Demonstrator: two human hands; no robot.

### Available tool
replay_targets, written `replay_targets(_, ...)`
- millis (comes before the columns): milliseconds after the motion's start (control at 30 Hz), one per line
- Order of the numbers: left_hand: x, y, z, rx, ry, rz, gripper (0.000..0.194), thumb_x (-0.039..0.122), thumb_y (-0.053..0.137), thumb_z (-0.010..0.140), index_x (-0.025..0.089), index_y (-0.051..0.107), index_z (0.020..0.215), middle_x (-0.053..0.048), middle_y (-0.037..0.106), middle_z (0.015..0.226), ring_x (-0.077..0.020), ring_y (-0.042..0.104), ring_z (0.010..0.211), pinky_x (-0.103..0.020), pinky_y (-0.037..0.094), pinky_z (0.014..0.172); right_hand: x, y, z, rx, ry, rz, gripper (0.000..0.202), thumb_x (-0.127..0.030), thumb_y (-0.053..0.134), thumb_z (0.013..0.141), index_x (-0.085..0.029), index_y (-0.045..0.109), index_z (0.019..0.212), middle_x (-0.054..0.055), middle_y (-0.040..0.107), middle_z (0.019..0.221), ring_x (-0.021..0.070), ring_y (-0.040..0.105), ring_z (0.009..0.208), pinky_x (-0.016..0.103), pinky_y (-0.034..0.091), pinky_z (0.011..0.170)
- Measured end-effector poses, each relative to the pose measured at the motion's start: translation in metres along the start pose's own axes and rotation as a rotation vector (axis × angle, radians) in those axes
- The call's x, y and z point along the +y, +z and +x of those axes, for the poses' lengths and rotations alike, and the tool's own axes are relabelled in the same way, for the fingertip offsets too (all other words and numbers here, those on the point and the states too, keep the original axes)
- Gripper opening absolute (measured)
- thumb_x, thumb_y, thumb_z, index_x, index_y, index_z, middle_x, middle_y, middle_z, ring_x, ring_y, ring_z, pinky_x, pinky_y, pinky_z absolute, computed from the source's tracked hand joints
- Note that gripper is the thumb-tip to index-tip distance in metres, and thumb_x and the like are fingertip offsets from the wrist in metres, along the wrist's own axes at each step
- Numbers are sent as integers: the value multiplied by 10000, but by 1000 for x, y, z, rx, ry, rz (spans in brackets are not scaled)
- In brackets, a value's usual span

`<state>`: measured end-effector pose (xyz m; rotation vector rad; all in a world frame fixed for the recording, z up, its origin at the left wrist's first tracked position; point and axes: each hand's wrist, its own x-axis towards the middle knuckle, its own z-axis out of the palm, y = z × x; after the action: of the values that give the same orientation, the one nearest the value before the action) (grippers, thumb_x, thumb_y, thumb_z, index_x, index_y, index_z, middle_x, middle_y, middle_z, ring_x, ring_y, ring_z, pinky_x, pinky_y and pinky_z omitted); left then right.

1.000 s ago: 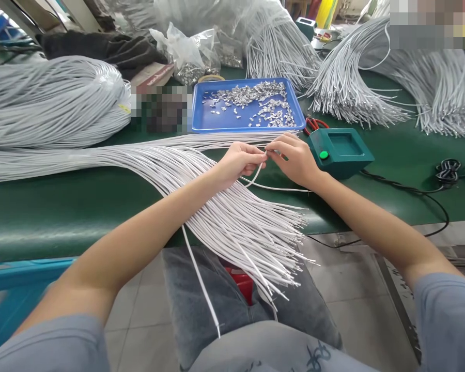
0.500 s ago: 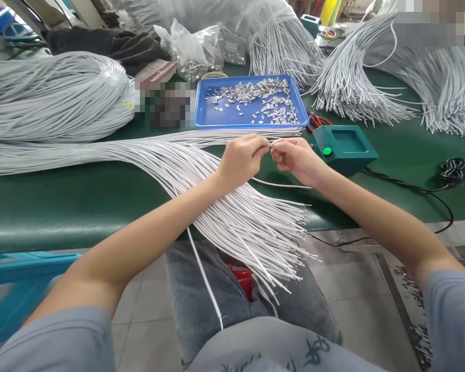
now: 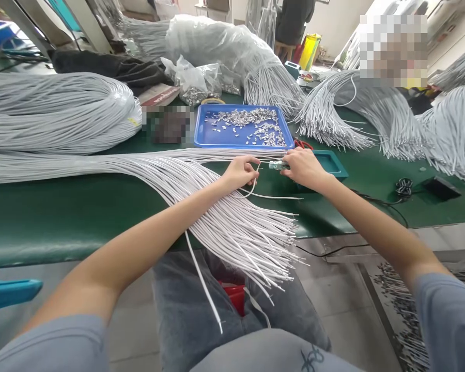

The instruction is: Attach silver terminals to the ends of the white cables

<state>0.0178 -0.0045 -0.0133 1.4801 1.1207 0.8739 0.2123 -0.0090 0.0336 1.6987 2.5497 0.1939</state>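
Note:
Left of the green device, my left hand (image 3: 241, 172) pinches a thin white cable (image 3: 253, 187) near its end, and the cable loops down below the fingers. My right hand (image 3: 305, 166) lies in front of the green device (image 3: 332, 164) and hides much of it. Its fingers are closed around a small shiny piece (image 3: 278, 165), too small to name, that sticks out to the left. Beneath my left forearm a fan of white cables (image 3: 232, 222) spreads over the table's front edge, with bare tips at the right.
A blue tray (image 3: 217, 138) of small metal pieces stands behind my hands, with red handles (image 3: 303, 144) beside it. Grey cable bundles (image 3: 54, 113) lie left, others (image 3: 329, 116) right. A black adapter (image 3: 442, 188) and cord are at the right.
My hands have moved apart. My right hand now covers the device's left side and has the shiny piece at its fingertips. The camera view has tilted up.

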Motion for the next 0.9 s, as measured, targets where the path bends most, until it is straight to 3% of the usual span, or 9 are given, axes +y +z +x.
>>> replay_targets(167, 1, -1, -1, -30, -16, -49, 227, -20, 607, 749, 127, 552, 913, 33, 615, 503, -93, 588, 429, -164, 436, 435, 3, -3, 5, -139, -55, -115, 275, -261, 495, 900, -81, 670, 1013, 201, 658, 1192, 338, 554, 1150, 497, 343, 970)
replay_targets(300, 2, 0, -1, -60, -7, -101, 253, -21, 636, 733, 135, 527, 901, 14, 647, 530, -100, 600, 437, -163, 405, 417, 12, -4, 12, -200, -119, -122, 270, -318, 530, 872, -101, 660, 965, 182, 673, 1152, 316, 579, 1116, 429, 341, 904)
replay_targets(500, 3, 1, -1, -95, 36, -132, 258, -3, 660, 723, 135, 521, 893, 12, 645, 515, -110, 607, 433, -173, 393, 417, 14, -5, 17, -230, -121, -167, 322, -356, 497, 888, -88, 669, 936, 193, 706, 1036, 323, 629, 1018, 395, 328, 805)
replay_targets(900, 0, 1, 0, -72, 40, -67, 227, 36, 691, 710, 130, 553, 864, -3, 647, 501, -97, 561, 389, -185, 394, 417, -11, -12, 13, -241, -141, -189, 311, -315, 487, 900, -89, 697, 939, 208, 719, 1030, 337, 644, 1013, 405, 335, 833)
